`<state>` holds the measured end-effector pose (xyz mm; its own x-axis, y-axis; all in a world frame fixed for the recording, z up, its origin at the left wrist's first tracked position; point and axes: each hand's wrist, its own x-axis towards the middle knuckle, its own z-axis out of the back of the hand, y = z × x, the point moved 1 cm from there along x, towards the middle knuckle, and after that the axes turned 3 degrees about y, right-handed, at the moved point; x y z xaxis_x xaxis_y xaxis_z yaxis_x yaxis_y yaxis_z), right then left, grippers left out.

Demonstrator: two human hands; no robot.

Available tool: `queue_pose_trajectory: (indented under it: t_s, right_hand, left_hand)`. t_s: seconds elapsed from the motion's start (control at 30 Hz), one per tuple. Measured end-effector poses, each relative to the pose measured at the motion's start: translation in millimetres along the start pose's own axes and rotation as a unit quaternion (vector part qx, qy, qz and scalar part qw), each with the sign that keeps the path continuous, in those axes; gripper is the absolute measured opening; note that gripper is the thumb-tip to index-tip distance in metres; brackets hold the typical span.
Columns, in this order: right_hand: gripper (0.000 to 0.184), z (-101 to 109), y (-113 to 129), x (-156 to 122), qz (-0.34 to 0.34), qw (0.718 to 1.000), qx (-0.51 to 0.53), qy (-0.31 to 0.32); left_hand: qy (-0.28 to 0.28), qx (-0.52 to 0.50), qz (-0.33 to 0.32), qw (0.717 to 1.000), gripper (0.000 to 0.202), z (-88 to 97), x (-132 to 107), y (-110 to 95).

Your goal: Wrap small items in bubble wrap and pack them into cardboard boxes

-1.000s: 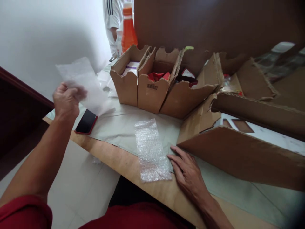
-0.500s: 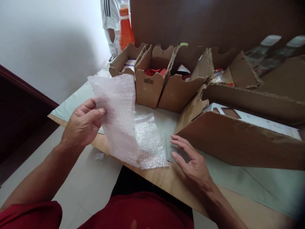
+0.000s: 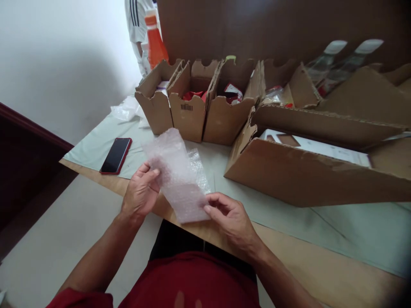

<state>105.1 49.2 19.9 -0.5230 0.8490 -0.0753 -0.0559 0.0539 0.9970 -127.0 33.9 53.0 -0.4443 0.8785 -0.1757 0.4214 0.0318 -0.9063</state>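
Note:
My left hand [image 3: 140,192] pinches the left edge of a bubble wrap sheet [image 3: 173,171], thumb on top. My right hand [image 3: 228,217] grips the same sheet at its near right corner, fingers curled. The sheet is held just over the table's front edge, lying on top of a second bubble wrap piece [image 3: 199,169] that rests flat on the pale green table cover [image 3: 96,143]. Both forearms reach in from below, above my red clothing.
A red-cased phone [image 3: 116,155] lies left on the cover. Several open cardboard boxes [image 3: 189,113] with red packets stand behind. A large low cardboard tray [image 3: 308,175] sits at right. An orange bottle [image 3: 155,40] and a person in white stand at the back.
My left hand brought the bubble wrap sheet from the far left down over the flat piece. My right hand lifted off the table and took hold of the sheet's near corner.

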Motion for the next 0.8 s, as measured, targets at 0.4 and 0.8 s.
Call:
queue_pose_trajectory:
  t_s: [0.4,0.8]
  right_hand:
    - [0.025,41.8,-4.2,-27.4,-0.061,0.992,-0.022,-0.109]
    - [0.042,168.7,-11.1,-76.0,-0.108,0.943,-0.286,-0.128]
  left_hand:
    - [0.064,0.03,0.028,0.997,0.029,-19.6,7.6,9.6]
    - [0.182,0.323,0.028,0.928,0.031,9.7,-7.7,14.7]
